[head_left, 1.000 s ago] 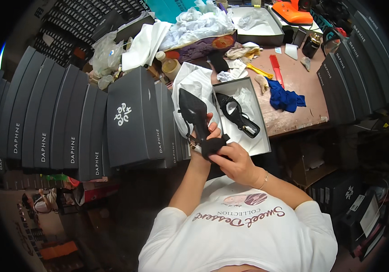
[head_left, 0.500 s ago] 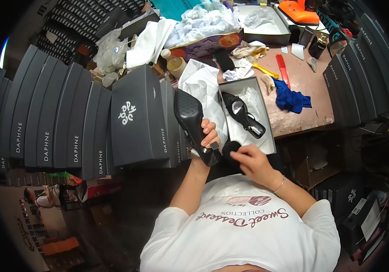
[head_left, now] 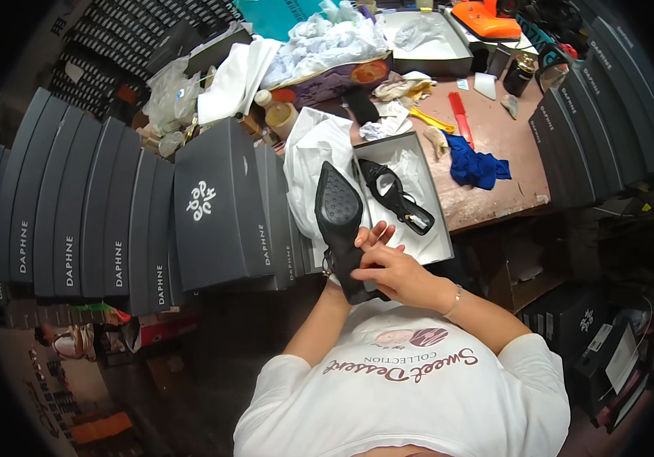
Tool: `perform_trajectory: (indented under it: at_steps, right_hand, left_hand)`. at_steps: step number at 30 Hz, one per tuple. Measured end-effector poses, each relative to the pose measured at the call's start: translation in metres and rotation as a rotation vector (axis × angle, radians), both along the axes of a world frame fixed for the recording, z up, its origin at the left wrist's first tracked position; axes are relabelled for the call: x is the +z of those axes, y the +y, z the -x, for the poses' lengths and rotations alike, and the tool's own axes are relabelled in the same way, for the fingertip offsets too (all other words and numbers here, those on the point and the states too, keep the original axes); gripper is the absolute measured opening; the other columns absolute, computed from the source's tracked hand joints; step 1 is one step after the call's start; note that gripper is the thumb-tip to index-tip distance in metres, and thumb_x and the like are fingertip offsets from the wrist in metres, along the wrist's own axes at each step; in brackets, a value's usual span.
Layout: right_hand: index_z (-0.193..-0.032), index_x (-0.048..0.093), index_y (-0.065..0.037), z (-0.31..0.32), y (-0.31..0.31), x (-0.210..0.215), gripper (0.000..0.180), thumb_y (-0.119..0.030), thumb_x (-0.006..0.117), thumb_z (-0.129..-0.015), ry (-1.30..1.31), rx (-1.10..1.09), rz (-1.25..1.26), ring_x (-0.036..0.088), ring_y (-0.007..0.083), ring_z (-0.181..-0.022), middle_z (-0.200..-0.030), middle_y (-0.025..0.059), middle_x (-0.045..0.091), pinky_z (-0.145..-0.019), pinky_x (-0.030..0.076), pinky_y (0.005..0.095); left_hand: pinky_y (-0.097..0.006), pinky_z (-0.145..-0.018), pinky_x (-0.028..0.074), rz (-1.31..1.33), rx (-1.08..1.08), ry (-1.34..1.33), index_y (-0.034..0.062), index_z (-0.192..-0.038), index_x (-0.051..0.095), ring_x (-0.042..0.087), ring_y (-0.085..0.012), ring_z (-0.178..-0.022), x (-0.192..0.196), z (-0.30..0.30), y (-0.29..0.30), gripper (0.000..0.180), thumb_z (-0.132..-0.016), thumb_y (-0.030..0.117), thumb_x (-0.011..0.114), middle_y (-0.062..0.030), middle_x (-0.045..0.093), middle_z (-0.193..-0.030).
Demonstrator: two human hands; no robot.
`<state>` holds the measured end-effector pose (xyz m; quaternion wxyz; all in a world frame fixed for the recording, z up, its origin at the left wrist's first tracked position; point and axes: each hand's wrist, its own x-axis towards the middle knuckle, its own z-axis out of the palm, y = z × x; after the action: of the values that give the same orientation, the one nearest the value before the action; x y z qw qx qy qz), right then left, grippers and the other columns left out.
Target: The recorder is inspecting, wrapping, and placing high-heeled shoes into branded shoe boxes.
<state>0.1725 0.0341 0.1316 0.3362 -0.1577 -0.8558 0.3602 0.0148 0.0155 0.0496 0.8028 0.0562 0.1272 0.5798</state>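
My left hand (head_left: 372, 234) is closed around a black pointed high-heeled shoe (head_left: 340, 204), held sole up with the toe pointing away from me. Some left fingers show at the shoe's right side; the rest are behind it. My right hand (head_left: 399, 274) is bent over the shoe's narrow heel end, fingertips against it. Under those fingertips a dark shape, seemingly the round black pad (head_left: 348, 268), merges with the black shoe, so its outline is hard to make out. The matching black shoe (head_left: 398, 196) lies in an open box (head_left: 437, 194) with white paper.
Dark grey shoe boxes (head_left: 224, 206) stand in a row at left, more boxes (head_left: 590, 137) at right. White tissue (head_left: 315, 141) lies beside the open box. A red brush (head_left: 461, 120), blue cloth (head_left: 479, 164), bottle (head_left: 279, 118) and crumpled plastic (head_left: 327, 46) are on the table.
My right hand has moved left, bringing the round black pad from beside the shoe onto its heel end. The shoe has shifted slightly right and nearer, its sole turned more toward view.
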Motion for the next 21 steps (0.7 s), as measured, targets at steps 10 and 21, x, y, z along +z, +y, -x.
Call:
perform_trajectory:
  at_steps: [10, 21]
  right_hand:
    - [-0.131, 0.049, -0.007, -0.091, 0.151, -0.016, 0.054, -0.007, 0.068, -0.081, -0.307, -0.855, -0.319, 0.056, 0.0383, -0.108, -0.123, 0.0215, 0.054, -0.090, 0.047, 0.0427]
    - [-0.147, 0.020, 0.001, -0.003, 0.024, -0.014, 0.095, -0.019, 0.079, -0.075, -0.112, -0.238, 0.199, 0.041, 0.0365, -0.128, -0.138, 0.0259, 0.039, -0.104, 0.037, 0.0397]
  left_hand:
    - [-0.035, -0.074, 0.059, 0.139, 0.037, 0.445, -0.0007, -0.112, 0.053, 0.068, -0.0267, -0.089, 0.018, 0.042, -0.017, 0.036, -0.095, 0.031, 0.055, -0.0213, 0.055, -0.124]
    - [-0.035, -0.101, 0.040, 0.134, 0.270, 0.655, 0.0051, -0.139, 0.035, 0.050, -0.0199, -0.119, 0.055, -0.025, -0.014, 0.050, -0.100, 0.034, 0.047, -0.0090, 0.053, -0.123]
